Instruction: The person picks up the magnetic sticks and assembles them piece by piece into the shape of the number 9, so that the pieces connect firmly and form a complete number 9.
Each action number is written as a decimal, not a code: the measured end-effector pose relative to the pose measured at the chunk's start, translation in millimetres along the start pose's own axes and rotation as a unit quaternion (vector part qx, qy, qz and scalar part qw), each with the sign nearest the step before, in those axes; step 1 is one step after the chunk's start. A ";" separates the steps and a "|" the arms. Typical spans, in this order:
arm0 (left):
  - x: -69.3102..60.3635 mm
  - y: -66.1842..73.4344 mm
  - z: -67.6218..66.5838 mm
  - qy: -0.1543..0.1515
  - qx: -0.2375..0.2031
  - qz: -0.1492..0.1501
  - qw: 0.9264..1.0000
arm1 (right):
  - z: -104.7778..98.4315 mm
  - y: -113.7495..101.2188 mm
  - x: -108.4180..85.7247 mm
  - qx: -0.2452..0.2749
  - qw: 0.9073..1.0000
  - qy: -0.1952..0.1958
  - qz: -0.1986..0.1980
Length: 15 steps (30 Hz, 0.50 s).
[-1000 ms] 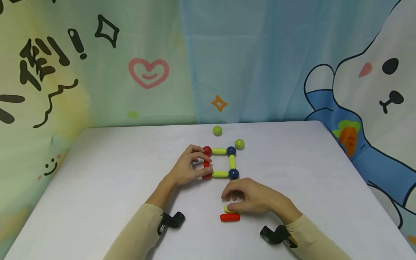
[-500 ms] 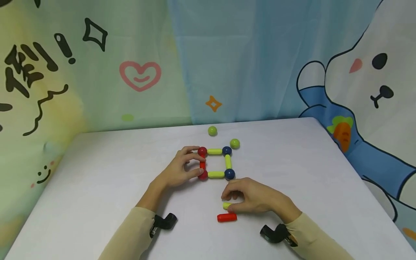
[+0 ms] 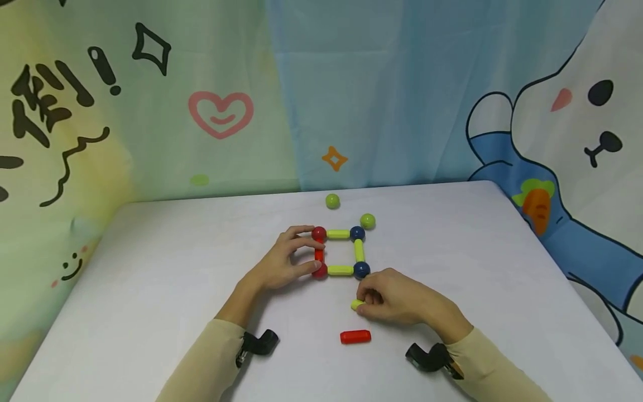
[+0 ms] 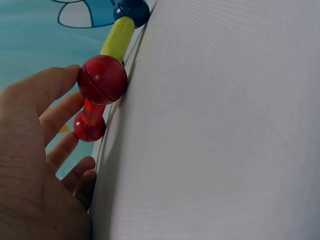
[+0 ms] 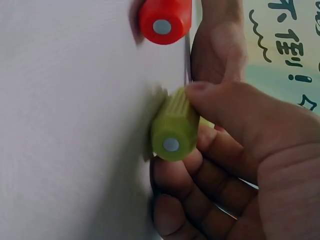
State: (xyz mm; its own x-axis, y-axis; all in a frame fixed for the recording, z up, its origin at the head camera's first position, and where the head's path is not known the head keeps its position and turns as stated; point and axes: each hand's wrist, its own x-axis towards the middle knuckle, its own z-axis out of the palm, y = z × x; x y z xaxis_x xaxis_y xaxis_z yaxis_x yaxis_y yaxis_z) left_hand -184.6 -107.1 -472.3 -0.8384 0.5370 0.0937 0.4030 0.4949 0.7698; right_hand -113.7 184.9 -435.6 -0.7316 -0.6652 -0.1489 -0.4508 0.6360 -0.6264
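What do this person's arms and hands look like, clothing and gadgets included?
The left sleeve and right sleeve are plain beige, ending before the ungloved left hand and right hand. Each wrist wears a bent black gadget: left camera, right camera.

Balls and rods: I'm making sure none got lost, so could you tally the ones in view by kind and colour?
Red balls: 2
Blue balls: 2
Green balls: 2
Yellow rods: 4, one in the right hand
Red rods: 2
Total: 12
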 end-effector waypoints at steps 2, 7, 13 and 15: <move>0.4 0.6 0.5 0.000 0.001 -0.001 1.000 | -0.1 0.1 -0.6 0.001 1.000 0.008 0.008; 0.7 1.7 0.7 -0.001 0.004 -0.002 1.000 | 0.6 1.9 -3.2 0.025 0.999 0.038 0.027; -0.5 1.6 0.0 0.001 0.011 -0.010 1.000 | -1.3 3.3 -6.7 0.065 0.993 0.071 0.073; -1.0 1.1 -0.2 0.003 0.011 -0.014 1.000 | -2.2 3.9 -7.4 0.084 0.990 0.074 0.085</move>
State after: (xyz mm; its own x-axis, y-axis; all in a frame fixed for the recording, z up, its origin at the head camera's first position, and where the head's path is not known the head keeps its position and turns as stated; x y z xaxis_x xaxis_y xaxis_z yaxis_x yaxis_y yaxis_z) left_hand -183.4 -107.2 -471.3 -0.8520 0.5179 0.0760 0.3871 0.5256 0.7576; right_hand -111.1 193.2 -435.3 -0.8620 -0.4819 -0.1573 -0.2323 0.6513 -0.7224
